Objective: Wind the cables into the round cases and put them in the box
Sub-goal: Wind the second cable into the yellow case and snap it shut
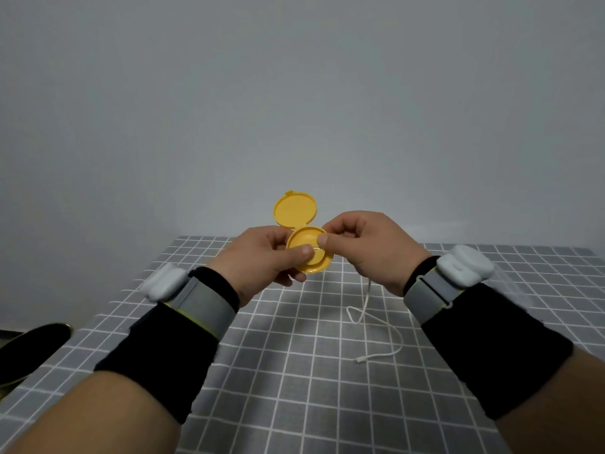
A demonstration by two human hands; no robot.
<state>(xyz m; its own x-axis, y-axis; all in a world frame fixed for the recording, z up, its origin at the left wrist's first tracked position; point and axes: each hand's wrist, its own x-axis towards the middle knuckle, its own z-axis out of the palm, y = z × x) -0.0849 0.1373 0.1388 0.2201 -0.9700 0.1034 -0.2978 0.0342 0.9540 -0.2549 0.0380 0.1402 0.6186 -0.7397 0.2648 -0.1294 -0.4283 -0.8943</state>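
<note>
A yellow round case [309, 239] is held up above the table, its hinged lid [294, 209] swung open and standing upright behind the base. My left hand [262, 257] grips the base, thumb pressed on its inner disc. My right hand [363, 244] pinches the case's right rim, where one end of a white cable [366, 299] seems to sit. The cable drops from under my right hand and loops on the table, its small plug end [360, 359] lying free. No box is in view.
A table with a grey cloth of white grid lines [294, 371] fills the lower view, its left edge running diagonally. A dark rounded object [32, 339] sits beyond that left edge. A plain grey wall stands behind.
</note>
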